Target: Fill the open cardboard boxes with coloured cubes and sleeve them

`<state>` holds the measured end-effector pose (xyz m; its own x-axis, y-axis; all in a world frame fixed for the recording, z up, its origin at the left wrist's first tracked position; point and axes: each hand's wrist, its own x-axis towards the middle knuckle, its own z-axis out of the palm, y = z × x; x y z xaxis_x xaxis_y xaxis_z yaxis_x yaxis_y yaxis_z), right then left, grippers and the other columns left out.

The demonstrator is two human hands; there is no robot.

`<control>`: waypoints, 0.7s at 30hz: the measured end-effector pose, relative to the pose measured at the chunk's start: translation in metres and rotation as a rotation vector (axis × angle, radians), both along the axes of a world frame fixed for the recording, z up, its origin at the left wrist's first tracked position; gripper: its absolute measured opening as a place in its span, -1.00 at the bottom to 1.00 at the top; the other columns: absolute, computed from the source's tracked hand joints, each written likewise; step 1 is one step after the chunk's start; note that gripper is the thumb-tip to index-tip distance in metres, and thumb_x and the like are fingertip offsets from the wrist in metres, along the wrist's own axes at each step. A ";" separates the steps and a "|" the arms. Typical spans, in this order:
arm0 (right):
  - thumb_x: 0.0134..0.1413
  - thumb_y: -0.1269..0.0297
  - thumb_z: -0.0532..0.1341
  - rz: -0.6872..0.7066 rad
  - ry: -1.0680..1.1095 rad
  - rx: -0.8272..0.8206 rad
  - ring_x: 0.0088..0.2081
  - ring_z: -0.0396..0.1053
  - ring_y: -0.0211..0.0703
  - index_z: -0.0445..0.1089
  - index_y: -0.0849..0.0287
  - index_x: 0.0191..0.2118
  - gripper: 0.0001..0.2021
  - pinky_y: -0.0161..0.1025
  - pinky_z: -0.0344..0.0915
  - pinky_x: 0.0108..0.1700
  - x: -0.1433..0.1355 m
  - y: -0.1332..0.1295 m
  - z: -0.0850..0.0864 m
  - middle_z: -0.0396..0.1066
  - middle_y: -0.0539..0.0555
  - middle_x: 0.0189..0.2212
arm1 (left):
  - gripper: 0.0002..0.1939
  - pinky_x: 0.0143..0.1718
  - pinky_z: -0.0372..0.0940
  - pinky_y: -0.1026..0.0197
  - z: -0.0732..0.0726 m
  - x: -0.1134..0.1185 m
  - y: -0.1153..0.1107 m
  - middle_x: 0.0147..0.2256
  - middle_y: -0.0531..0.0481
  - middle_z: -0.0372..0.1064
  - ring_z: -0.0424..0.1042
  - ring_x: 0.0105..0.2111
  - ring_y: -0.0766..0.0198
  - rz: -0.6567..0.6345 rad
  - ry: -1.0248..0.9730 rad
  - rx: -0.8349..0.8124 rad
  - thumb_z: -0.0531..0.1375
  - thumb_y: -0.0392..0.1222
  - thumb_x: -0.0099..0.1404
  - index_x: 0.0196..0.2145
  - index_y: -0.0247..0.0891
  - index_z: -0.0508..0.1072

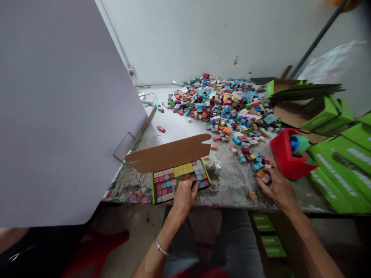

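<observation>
Open box (179,179) at my 12 o'clock on table (232,181); block heap (223,104) behind at 1; tape dispenser (288,154) at 2.

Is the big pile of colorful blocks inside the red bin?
No, the pile of blocks lies loose on the table, behind the red bin, which holds a blue-green thing.

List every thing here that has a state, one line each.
green box: open, flap folded back, nearly full of cubes
left hand: resting on the cubes in the box
right hand: closed on small cubes
red tape dispenser: holds a roll
cube pile: loose, scattered
</observation>
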<state>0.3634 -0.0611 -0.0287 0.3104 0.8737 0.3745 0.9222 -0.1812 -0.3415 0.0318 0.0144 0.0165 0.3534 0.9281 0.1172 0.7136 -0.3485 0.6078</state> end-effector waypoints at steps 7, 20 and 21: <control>0.06 0.11 0.19 0.301 0.316 -0.011 -0.25 0.41 -0.08 0.28 0.14 0.01 -0.59 -0.15 0.36 -0.21 -0.085 0.017 0.047 0.41 0.15 -0.16 | -0.81 -0.23 0.30 0.24 0.005 -0.031 -0.012 -0.30 -0.07 0.41 0.42 -0.28 0.25 -0.028 -0.091 0.049 0.06 -0.32 0.32 -0.26 -0.25 0.48; 0.05 0.34 0.22 0.767 -0.050 -0.163 0.00 0.24 0.01 0.29 0.20 0.02 -0.63 -0.02 0.28 0.00 -0.202 0.081 0.061 0.28 0.21 -0.06 | -0.77 -0.13 0.35 0.14 -0.003 -0.060 -0.019 -0.19 -0.09 0.41 0.43 -0.19 0.19 0.032 -0.020 0.145 0.01 -0.31 0.34 -0.13 -0.22 0.40; 0.04 0.33 0.23 0.739 -0.071 -0.172 0.00 0.23 0.03 0.27 0.22 0.05 -0.59 -0.01 0.27 0.00 -0.203 0.081 0.062 0.27 0.23 -0.05 | -0.76 -0.12 0.35 0.13 -0.005 -0.056 -0.016 -0.17 -0.10 0.41 0.43 -0.17 0.18 0.012 -0.021 0.149 0.02 -0.31 0.33 -0.10 -0.23 0.40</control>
